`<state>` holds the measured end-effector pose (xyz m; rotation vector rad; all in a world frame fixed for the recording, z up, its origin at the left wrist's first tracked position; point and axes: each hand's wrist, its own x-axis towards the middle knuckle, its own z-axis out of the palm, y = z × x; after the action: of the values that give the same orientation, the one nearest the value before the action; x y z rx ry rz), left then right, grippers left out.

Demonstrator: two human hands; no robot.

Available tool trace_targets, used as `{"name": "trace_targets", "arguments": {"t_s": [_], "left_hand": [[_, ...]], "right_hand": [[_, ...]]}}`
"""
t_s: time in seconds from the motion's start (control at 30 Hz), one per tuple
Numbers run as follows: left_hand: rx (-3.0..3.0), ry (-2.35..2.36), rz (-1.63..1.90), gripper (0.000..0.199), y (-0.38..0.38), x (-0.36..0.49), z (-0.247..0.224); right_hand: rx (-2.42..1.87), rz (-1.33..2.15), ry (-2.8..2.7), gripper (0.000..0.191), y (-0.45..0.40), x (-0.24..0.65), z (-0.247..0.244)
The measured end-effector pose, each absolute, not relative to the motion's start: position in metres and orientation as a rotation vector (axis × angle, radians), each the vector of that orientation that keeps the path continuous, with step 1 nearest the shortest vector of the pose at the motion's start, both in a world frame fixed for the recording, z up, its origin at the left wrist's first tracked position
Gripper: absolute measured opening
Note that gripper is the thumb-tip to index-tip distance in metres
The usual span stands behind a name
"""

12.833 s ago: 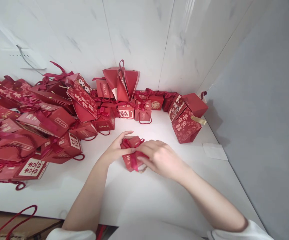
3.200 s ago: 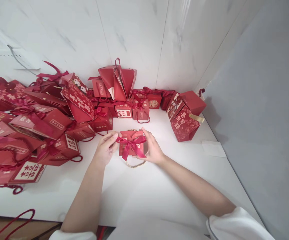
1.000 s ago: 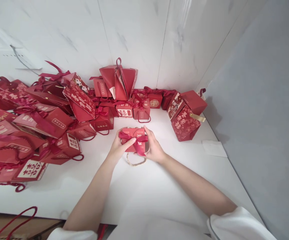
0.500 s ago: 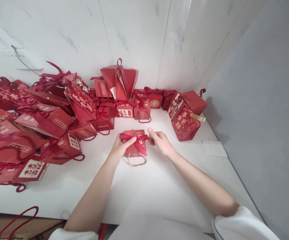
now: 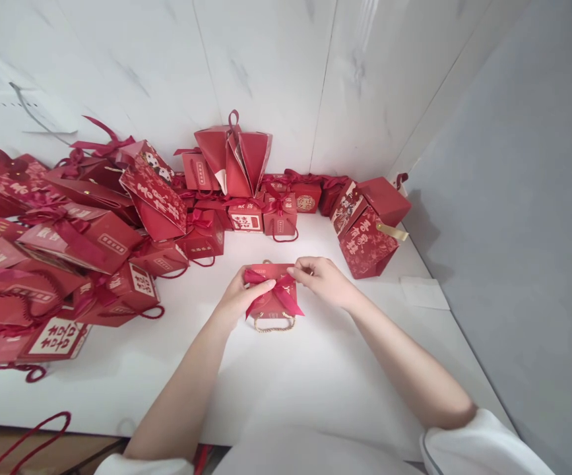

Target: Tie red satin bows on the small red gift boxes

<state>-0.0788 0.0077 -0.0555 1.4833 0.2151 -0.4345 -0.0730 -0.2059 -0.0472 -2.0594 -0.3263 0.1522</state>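
A small red gift box point(image 5: 272, 313) sits in front of me on the white table. A dark red ribbon bow point(image 5: 288, 298) is tied across its top, tails hanging toward me, and a gold cord handle point(image 5: 274, 328) loops from its near side. My left hand point(image 5: 236, 295) grips the box's left side, its thumb pressed on the bow near the knot; its other fingers are mostly hidden. At the bow's right side, my right hand point(image 5: 324, 280) is closed in a pinch on the ribbon.
Many red gift boxes point(image 5: 90, 241) are heaped on the left. Further boxes point(image 5: 280, 218) line the wall point(image 5: 266, 66), two large folded ones point(image 5: 233, 158) resting on top. A large red box point(image 5: 369, 241) and a white paper slip point(image 5: 424, 293) lie at right, near a grey partition point(image 5: 523, 231).
My right hand has come in from beside the box and now pinches the bow's right side. The bow's tail has shifted right, and the box sits slightly lower in view.
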Motion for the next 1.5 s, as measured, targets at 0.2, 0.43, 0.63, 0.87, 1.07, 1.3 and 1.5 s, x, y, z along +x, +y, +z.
{"name": "trace_targets", "arguments": {"t_s": [0.2, 0.43, 0.63, 0.87, 1.07, 1.3, 1.5], "left_hand": [[1.561, 0.138, -0.506, 0.052, 0.006, -0.081, -0.047], [1.599, 0.035, -0.558, 0.052, 0.011, -0.079, -0.050], [1.774, -0.151, -0.464, 0.042, 0.050, -0.069, -0.039], [1.964, -0.238, -0.620, 0.050, 0.060, -0.068, -0.034], [1.865, -0.246, -0.662, 0.045, 0.052, -0.071, -0.034], [1.764, -0.288, -0.635, 0.040, 0.056, -0.072, -0.032], [1.831, -0.297, -0.627, 0.045, 0.057, -0.068, -0.038]], "right_hand": [[-2.041, -0.174, -0.499, 0.024, -0.204, -0.068, -0.055], [-2.060, -0.253, -0.416, 0.027, -0.199, -0.065, -0.069], [-2.013, -0.196, -0.256, 0.023, -0.210, -0.064, -0.057], [-2.166, 0.202, -0.264, 0.051, -0.217, -0.067, -0.045], [-2.050, 0.196, -0.360, 0.038, -0.214, -0.069, -0.043], [-2.007, 0.227, -0.396, 0.027, -0.221, -0.066, -0.045], [-1.710, 0.382, -0.315, 0.032, -0.218, -0.064, -0.053]]}}
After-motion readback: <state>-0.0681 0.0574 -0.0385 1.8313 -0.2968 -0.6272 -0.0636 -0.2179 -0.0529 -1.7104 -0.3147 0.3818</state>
